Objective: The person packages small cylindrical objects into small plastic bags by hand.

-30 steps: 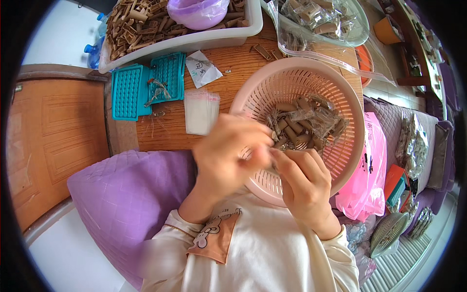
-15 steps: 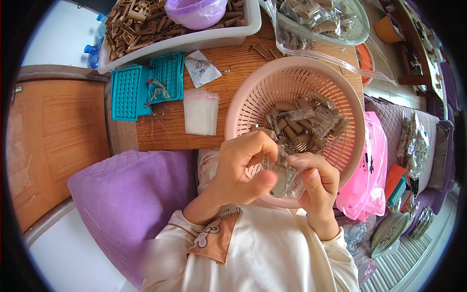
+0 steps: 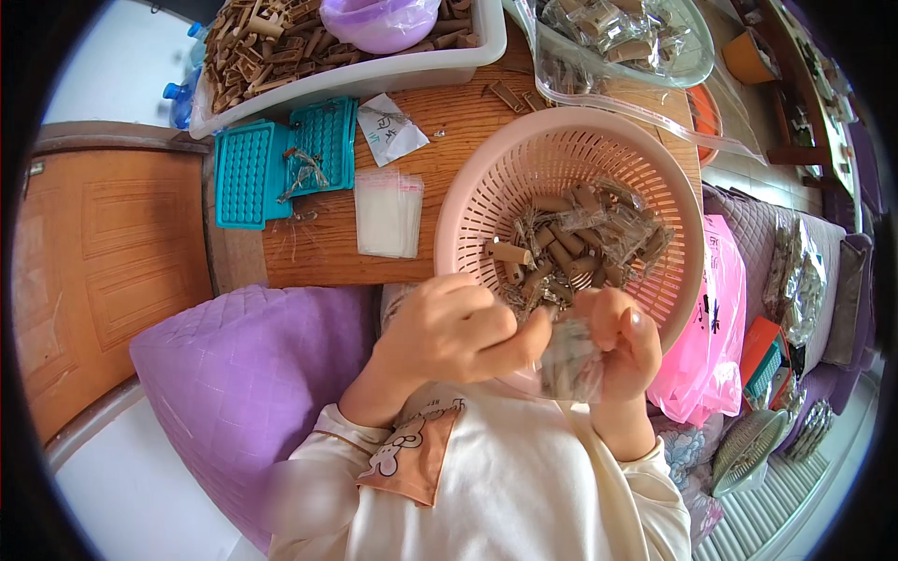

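A small clear plastic bag (image 3: pixel 572 363) hangs between my hands over the near rim of a pink slotted basket (image 3: pixel 456 201). My right hand (image 3: pixel 625 341) pinches its upper right edge. At the bag's left edge is my left hand (image 3: pixel 456 329), fingers curled and thumb tip against the plastic. Glare and the fingers hide what is inside. Below the hands, the basket holds brown tube-shaped pieces (image 3: pixel 561 241), some wrapped in clear film. One loose brown piece (image 3: pixel 508 252) lies on the left of the pile.
Left of the basket lie flat clear bags (image 3: pixel 388 220), a white paper slip (image 3: pixel 391 131) and teal trays (image 3: pixel 251 178). A white bin (image 3: pixel 412 77) of brown pieces stands behind, holding a purple bowl (image 3: pixel 383 28). A pink bag (image 3: pixel 700 346) hangs at the right.
My left hand has moved slightly down and curled its fingers; its thumb and forefinger were apart before. The bag has shifted right and shows more openly. The loose brown piece is now uncovered.
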`<state>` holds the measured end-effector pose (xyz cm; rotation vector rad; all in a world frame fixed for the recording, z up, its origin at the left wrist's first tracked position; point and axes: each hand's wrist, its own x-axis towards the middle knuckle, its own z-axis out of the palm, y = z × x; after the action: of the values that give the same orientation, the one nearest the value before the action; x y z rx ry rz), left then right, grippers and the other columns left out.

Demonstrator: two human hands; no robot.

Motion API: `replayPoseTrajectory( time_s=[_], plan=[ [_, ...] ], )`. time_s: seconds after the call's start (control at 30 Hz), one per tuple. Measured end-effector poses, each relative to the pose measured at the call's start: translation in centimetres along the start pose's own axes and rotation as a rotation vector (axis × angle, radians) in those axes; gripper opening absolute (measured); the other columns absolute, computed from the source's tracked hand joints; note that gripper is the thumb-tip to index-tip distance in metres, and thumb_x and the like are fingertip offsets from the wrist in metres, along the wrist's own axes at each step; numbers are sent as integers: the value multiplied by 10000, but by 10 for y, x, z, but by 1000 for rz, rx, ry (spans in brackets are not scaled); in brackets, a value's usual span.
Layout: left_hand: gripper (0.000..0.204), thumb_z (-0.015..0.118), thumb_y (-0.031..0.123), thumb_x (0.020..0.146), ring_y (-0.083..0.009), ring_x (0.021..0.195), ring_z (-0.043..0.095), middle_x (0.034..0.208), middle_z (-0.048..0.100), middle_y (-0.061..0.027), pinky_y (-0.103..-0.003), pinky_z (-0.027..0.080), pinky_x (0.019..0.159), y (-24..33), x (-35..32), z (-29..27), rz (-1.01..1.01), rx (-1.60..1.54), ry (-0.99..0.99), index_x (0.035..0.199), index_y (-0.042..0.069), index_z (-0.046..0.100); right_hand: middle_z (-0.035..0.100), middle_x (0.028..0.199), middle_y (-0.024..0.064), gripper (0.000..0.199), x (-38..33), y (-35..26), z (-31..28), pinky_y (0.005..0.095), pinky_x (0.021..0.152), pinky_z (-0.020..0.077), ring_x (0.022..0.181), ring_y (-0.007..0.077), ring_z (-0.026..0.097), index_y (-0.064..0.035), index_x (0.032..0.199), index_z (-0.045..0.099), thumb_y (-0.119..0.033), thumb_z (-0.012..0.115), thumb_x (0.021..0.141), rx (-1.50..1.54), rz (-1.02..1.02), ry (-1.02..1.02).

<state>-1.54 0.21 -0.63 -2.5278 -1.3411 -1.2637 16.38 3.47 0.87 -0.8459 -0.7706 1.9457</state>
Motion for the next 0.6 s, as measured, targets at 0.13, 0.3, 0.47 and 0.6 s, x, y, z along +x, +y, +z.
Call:
replayPoseTrajectory(
  time_s=[0.13,0.3,0.47,0.6],
  plan=[
    [95,618,119,735,-142,510,515,690,566,-19,-269,409,450,-31,-23,-16,-416,273,158,830,114,618,433,625,-5,232,11,-29,-30,173,450,268,521,27,352,-20,692,484,-184,535,849,-322,-286,284],
    [297,623,313,776,-289,628,590,710,609,-124,-371,444,564,-71,-62,-31,-1281,236,16,857,28,598,509,684,21,120,29,-43,-40,196,485,365,553,60,449,-15,925,562,-59,544,815,-1134,-319,306],
    [340,666,332,714,-308,673,597,721,618,-127,-397,451,595,-88,-91,-5,-1337,434,-193,840,27,589,570,819,114,263,39,-15,-15,310,606,458,691,198,570,-52,1008,559,-103,603,753,-1543,-144,-156],
    [300,681,286,695,-307,663,596,706,618,-132,-395,449,592,-97,-102,-6,-1434,303,-200,783,20,572,563,802,108,235,58,8,6,343,658,478,820,243,578,-34,905,523,-155,623,731,-1848,-228,-468]
  ],
)
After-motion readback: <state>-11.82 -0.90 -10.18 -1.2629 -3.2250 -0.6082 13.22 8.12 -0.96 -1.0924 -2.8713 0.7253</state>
